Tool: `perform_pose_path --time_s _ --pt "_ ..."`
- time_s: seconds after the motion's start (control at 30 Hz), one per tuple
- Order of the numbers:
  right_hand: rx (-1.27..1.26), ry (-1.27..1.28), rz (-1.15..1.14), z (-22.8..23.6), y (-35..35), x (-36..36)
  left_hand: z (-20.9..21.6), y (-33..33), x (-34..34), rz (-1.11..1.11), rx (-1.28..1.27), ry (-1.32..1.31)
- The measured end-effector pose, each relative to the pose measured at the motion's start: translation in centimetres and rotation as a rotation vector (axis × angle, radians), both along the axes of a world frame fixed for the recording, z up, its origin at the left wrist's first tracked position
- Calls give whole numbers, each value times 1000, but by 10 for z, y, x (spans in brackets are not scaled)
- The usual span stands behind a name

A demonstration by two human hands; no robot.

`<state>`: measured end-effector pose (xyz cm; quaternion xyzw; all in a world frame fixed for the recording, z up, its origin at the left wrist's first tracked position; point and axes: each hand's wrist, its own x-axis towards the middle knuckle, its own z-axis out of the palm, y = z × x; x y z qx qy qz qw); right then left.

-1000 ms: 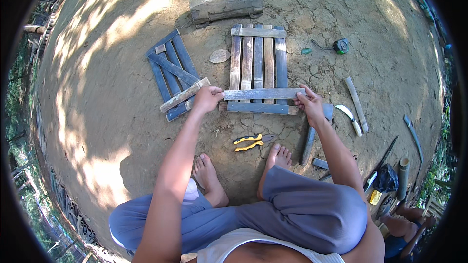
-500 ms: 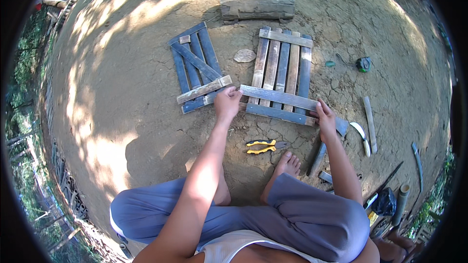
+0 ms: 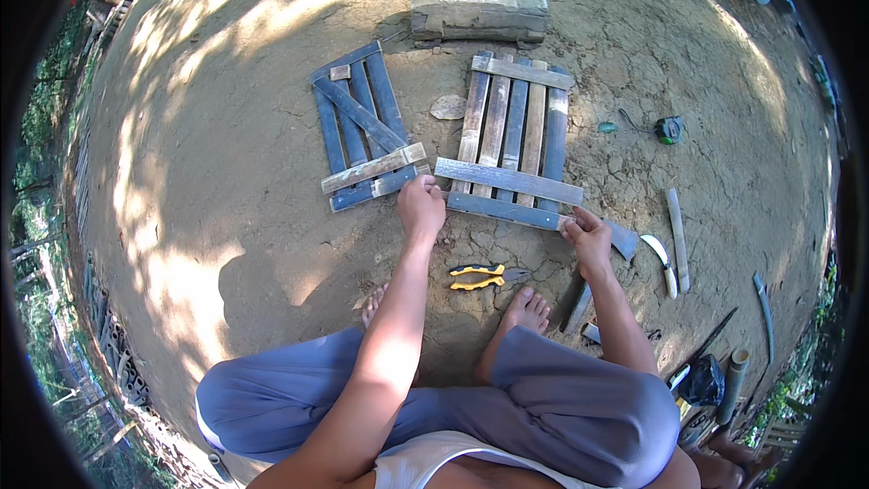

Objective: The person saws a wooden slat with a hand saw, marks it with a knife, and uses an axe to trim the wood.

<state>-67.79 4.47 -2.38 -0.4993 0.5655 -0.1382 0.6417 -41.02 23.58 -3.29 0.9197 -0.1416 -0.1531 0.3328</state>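
Observation:
A panel of upright wooden slats (image 3: 496, 122) lies on the ground in front of me. A worn grey board (image 3: 507, 181) rests across its lower part. Below that board runs a blue bottom rail (image 3: 502, 208). My right hand (image 3: 590, 240) is closed, thumb and fingers pinching the rail's right end. My left hand (image 3: 422, 210) has its fingers closed at the rail's left end; the exact grip is partly hidden. Beside it, on the left, lies a smaller blue slatted panel (image 3: 362, 127) with a diagonal piece and a bare wooden crosspiece (image 3: 373, 168).
Yellow-handled pliers (image 3: 478, 277) lie near my feet. To the right are an axe-like blade (image 3: 621, 240), a curved knife (image 3: 661, 258), a wood strip (image 3: 678, 240) and a tape measure (image 3: 668, 130). A squared log (image 3: 480, 14) stands behind the panels; a dry leaf (image 3: 447, 108) lies between them.
Both hands have left the ends of the grey board, which stays across the slats, and moved down to the bottom rail. My left foot has come further into sight.

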Motion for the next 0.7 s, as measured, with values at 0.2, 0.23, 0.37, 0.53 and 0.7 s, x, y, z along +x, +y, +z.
perform_pose_path --time_s 0.2,0.23,0.37,0.53,0.7 --pt "30 -39 -17 -10 -10 -9 3 2 0 -134 82 65" --pt "33 -37 -6 -11 -10 -10 3 4 0 -139 88 69" --pt "66 -2 79 0 -13 -12 5 15 8 -169 128 180" --pt "114 60 245 8 -1 -22 -14 56 24 -238 80 402" --pt "125 78 342 10 27 -26 -16 93 30 -214 65 556"
